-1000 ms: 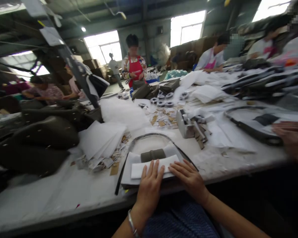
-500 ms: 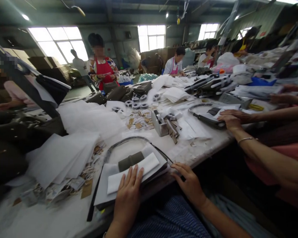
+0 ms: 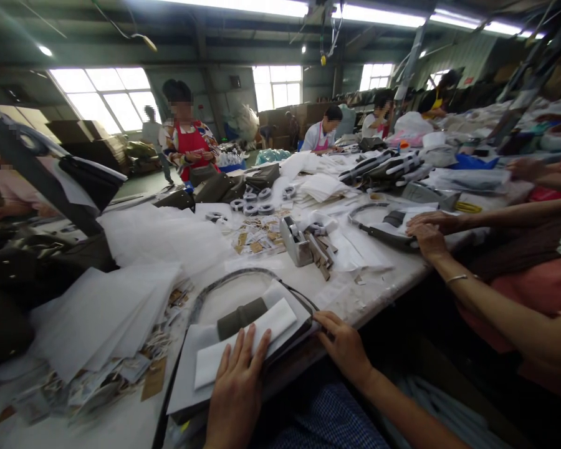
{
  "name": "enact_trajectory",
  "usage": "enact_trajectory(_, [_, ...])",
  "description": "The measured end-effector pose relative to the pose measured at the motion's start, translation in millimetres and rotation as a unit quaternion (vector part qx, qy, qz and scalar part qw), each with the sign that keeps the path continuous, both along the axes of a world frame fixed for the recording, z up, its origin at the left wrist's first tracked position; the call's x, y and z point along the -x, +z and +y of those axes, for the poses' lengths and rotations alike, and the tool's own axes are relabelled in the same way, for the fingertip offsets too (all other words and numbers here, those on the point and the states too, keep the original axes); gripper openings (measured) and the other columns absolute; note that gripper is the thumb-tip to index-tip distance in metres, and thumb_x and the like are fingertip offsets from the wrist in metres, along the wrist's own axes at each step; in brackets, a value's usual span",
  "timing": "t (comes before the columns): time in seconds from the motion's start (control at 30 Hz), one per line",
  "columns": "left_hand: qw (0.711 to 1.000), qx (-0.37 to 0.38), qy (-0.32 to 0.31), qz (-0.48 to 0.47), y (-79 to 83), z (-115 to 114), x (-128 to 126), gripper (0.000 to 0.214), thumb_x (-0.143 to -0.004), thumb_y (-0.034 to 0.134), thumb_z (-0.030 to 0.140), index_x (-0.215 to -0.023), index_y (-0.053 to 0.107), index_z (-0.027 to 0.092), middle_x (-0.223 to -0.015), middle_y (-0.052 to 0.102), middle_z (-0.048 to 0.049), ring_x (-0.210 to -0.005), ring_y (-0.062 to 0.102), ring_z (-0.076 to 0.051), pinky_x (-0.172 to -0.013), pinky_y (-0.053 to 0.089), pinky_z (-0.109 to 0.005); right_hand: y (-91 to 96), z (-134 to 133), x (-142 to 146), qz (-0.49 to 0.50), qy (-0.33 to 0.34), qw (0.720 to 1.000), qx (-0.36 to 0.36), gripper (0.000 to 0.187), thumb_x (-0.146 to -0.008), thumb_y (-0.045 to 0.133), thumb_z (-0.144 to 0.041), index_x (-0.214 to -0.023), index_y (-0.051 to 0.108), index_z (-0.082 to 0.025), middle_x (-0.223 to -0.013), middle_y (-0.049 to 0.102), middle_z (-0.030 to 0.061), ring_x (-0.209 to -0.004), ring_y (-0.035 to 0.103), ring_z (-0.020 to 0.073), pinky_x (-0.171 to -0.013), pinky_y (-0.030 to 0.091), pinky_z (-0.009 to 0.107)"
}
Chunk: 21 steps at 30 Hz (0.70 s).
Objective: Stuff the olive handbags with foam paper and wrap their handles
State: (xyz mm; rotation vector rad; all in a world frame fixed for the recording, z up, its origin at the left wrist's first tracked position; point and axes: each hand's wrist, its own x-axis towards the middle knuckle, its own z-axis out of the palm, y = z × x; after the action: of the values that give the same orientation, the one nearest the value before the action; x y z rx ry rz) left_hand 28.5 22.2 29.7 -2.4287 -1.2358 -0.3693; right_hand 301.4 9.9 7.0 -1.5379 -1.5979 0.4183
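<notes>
We're apparently steadying the white pad [image 3: 279, 317], left hand [image 3: 237, 386] spread flat; right hand [image 3: 345, 346] is touching the dark strap [image 3: 247, 272], pinch unclear; next move's probably needing steady pressure.

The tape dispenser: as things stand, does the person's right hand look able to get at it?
Probably yes: nothing tall stands on the table between the right hand and the tape dispenser. Brown strips lie close on its right, though, and the stretch is hard to judge.
</notes>
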Motion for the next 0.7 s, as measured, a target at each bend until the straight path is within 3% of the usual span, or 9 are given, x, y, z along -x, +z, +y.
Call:
enact_trajectory(0.1, [1.0, -0.005, -0.001, -0.005, -1.1, -0.4, 0.5, 0.071, -0.089, 0.042, 0.005, -0.155, 0.026, 0.028, -0.159, 0.033, -0.0042, -0.141, 0.041, -0.027, -0.107, 0.047, -0.046, -0.1, -8.4, 2.9, 0.062, -0.029, 0.998, -0.002, 0.027, -0.088, 0.056, -0.026, -0.111, 0.069, -0.023, -0.112, 0.071, 0.0084, -0.107, 0.066, 0.0269, -0.1, 0.051, 0.043])
enact_trajectory(0.2, [1.0, -0.01, -0.004, -0.015, -2.6, -0.3, 0.1, 0.072, -0.089, 0.04, 0.003, -0.154, 0.027, 0.029, -0.158, 0.033, -0.004, -0.14, 0.041, -0.027, -0.106, 0.047, -0.045, 0.5, -20.9, 7.0, 0.158, -0.047, 0.983, 0.078, 0.031, -0.089, 0.058, -0.04, -0.111, 0.068, -0.021, -0.11, 0.073, 0.011, -0.103, 0.069, 0.0293, -0.094, 0.054, 0.044])
enact_trajectory(0.3, [1.0, -0.012, -0.006, -0.026, -3.9, 0.1, -0.5, 0.072, -0.089, 0.039, 0.003, -0.154, 0.027, 0.029, -0.158, 0.035, -0.0036, -0.14, 0.042, -0.026, -0.106, 0.047, -0.045, -1.2, -27.1, 14.1, 0.296, -0.009, 0.94, 0.17, 0.049, -0.085, 0.064, -0.046, -0.126, 0.063, -0.019, -0.127, 0.067, 0.0137, -0.111, 0.067, 0.031, -0.091, 0.057, 0.042])
enact_trajectory(0.4, [1.0, -0.003, -0.007, -0.029, -5.3, 0.7, 0.6, 0.07, -0.09, 0.041, 0.005, -0.154, 0.027, 0.029, -0.158, 0.035, -0.0038, -0.142, 0.04, -0.026, -0.107, 0.047, -0.045, 1.2, -21.4, 22.4, 0.406, -0.003, 0.894, 0.189, 0.07, -0.078, 0.072, -0.049, -0.138, 0.054, -0.018, -0.139, 0.058, 0.0144, -0.119, 0.062, 0.0316, -0.098, 0.052, 0.043])
enact_trajectory(0.47, [0.999, 0.006, -0.007, -0.031, -5.8, 1.1, 2.7, 0.07, -0.09, 0.042, 0.005, -0.154, 0.026, 0.029, -0.158, 0.035, -0.0039, -0.141, 0.04, -0.026, -0.107, 0.047, -0.045, 9.5, -14.3, 26.7, 0.443, 0.005, 0.874, 0.202, 0.069, -0.075, 0.074, -0.048, -0.134, 0.059, -0.016, -0.133, 0.063, 0.0136, -0.118, 0.062, 0.0323, -0.101, 0.049, 0.045])
enact_trajectory(0.6, [0.998, 0.014, -0.004, -0.053, -3.1, 0.1, 8.9, 0.072, -0.089, 0.043, 0.005, -0.155, 0.026, 0.029, -0.158, 0.035, -0.0043, -0.141, 0.041, -0.026, -0.109, 0.046, -0.045, 34.7, -7.3, 33.5, 0.46, 0.061, 0.859, 0.217, 0.044, -0.075, 0.072, -0.033, -0.116, 0.07, -0.015, -0.112, 0.073, 0.0098, -0.111, 0.065, 0.0319, -0.102, 0.046, 0.046])
enact_trajectory(0.7, [0.998, 0.019, 0.004, -0.068, -0.9, -2.5, 10.9, 0.074, -0.088, 0.042, 0.002, -0.155, 0.025, 0.028, -0.159, 0.033, -0.0054, -0.143, 0.038, -0.025, -0.11, 0.045, -0.044, 44.9, -12.7, 42.9, 0.498, 0.068, 0.839, 0.209, 0.049, -0.072, 0.07, -0.023, -0.121, 0.065, -0.022, -0.119, 0.071, 0.0063, -0.115, 0.063, 0.0283, -0.105, 0.045, 0.045])
